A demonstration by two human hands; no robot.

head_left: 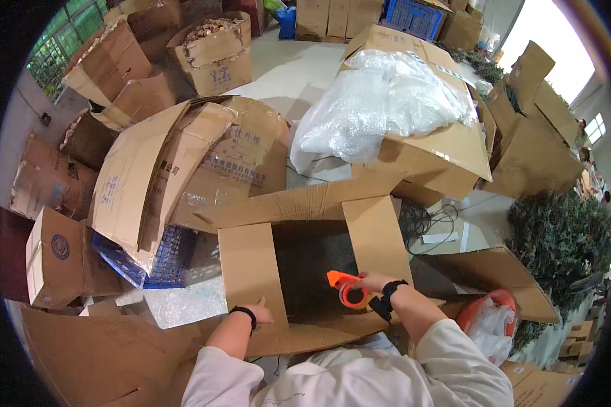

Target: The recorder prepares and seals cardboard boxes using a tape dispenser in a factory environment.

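In the head view our right hand (379, 283) grasps an orange tape dispenser (344, 287) above the opening of the open box (305, 201), toward its right side, while our left hand (261, 313) touches the box's left flap (248, 261), though we cannot tell whether it pinches the cardboard. Beyond the box, rightward, we see bubble wrap (394, 102) over a carton (417, 161); left of the box sits a blue crate (172, 258).

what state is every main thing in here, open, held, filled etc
Middle carton: open, flaps spread outward
Orange tape dispenser: held in right hand
Left hand: at the carton's left flap
Bubble wrap: draped over another carton
Carton of brown pieces: open, filled
Red tub: holding clear plastic
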